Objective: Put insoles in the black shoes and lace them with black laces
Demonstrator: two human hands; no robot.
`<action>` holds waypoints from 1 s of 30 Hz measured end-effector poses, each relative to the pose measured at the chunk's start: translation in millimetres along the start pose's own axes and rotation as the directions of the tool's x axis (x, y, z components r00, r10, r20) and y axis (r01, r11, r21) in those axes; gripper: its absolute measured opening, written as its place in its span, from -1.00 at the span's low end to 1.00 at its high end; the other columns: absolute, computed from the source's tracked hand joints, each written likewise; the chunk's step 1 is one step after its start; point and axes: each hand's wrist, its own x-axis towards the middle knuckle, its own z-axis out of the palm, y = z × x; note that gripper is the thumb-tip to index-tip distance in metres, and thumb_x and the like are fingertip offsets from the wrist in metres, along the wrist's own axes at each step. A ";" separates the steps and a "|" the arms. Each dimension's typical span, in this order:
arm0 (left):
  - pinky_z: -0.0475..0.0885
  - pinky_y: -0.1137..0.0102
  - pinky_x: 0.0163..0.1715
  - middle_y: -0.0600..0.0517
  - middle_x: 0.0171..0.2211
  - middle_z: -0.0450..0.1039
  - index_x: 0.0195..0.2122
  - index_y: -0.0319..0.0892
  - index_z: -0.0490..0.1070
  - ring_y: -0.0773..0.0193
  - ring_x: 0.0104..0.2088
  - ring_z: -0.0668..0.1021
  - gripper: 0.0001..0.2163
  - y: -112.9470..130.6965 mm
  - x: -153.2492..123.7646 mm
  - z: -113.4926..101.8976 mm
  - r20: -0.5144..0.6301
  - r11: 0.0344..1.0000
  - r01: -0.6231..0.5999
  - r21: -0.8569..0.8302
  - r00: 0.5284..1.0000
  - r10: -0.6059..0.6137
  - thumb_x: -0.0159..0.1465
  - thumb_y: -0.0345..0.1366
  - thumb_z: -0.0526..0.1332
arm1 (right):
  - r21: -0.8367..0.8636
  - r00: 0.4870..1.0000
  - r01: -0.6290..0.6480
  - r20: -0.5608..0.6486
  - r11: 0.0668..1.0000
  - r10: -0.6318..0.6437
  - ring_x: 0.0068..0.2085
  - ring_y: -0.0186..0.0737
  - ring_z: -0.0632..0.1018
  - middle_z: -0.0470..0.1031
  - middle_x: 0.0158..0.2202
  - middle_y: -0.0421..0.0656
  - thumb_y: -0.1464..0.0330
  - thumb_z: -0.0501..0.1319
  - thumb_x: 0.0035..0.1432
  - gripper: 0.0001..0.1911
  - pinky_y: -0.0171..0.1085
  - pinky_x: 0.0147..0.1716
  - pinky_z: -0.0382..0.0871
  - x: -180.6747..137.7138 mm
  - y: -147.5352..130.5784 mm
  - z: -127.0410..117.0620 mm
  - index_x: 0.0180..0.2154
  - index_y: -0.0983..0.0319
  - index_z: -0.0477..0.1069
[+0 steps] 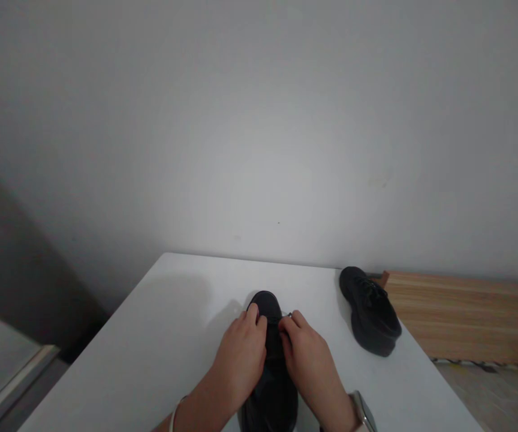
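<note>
A black shoe (273, 393) lies on the white table with its toe pointing away from me. My left hand (242, 351) is closed over the left side of the shoe's upper, fingers curled behind the toe cap. From the right, my right hand (307, 357) pinches at the same part of the shoe. A thin dark shoelace (289, 314) sticks out by its fingertips. My hands cover most of the lacing, and the tips of the fingers are partly hidden.
A second black laced shoe (373, 312) stands at the table's right edge. The white table (160, 324) meets a plain wall (268, 150) at the back. Beyond its right side is a wood-grain surface (470, 312), lower down. A pale ledge (14, 384) is at far left.
</note>
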 end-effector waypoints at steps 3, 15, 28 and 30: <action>0.47 0.10 0.06 -0.28 0.06 0.42 -0.07 -0.33 0.47 -0.05 0.01 0.56 -0.67 0.8 -0.3 -0.6 -0.013 1.000 -0.007 0.010 1.000 0.007 0.24 -0.63 0.01 | -0.026 1.000 -0.002 -0.006 1.000 0.002 -0.27 -0.05 0.58 0.48 -0.21 -0.05 0.60 0.03 0.29 -0.72 -0.17 -0.34 0.46 1.8 -2.3 -0.3 -0.24 0.21 0.46; 0.50 0.25 -0.19 0.01 -0.29 0.51 -0.19 -0.12 0.35 0.18 -0.24 0.58 -0.82 -7.0 -24.2 -22.7 -0.590 0.720 -0.364 -0.591 0.803 -0.078 0.45 -0.41 -0.02 | 0.791 0.909 0.349 -0.416 0.502 0.023 -0.17 -0.21 0.56 0.47 -0.30 -0.22 0.35 -0.03 0.46 -0.82 -0.12 -0.01 0.44 -24.7 -14.3 -43.4 -0.17 0.09 0.32; 0.32 0.39 -0.44 0.14 -0.48 0.33 -0.09 -0.09 0.43 0.26 -0.49 0.44 -0.79 -59.0 -38.0 -28.4 -0.329 0.904 0.003 -0.428 0.931 -0.159 0.37 -0.10 0.16 | 0.703 0.928 -0.085 -0.203 0.706 0.313 -0.41 -0.28 0.51 0.57 -0.29 -0.13 0.05 0.20 0.27 -0.69 -0.36 -0.48 0.35 -32.4 48.6 -51.2 -0.22 0.15 0.42; 0.36 0.31 -0.29 0.06 -0.39 0.43 -0.18 -0.12 0.50 0.19 -0.37 0.52 -0.78 -59.9 -34.9 -19.1 -0.119 0.948 0.034 -0.315 0.990 -0.075 0.37 -0.11 0.16 | 0.622 0.969 -0.167 -0.041 0.765 0.245 -0.31 -0.16 0.59 0.61 -0.24 -0.08 0.01 0.18 0.25 -0.61 -0.26 -0.31 0.44 -31.4 49.0 -39.5 -0.13 0.17 0.45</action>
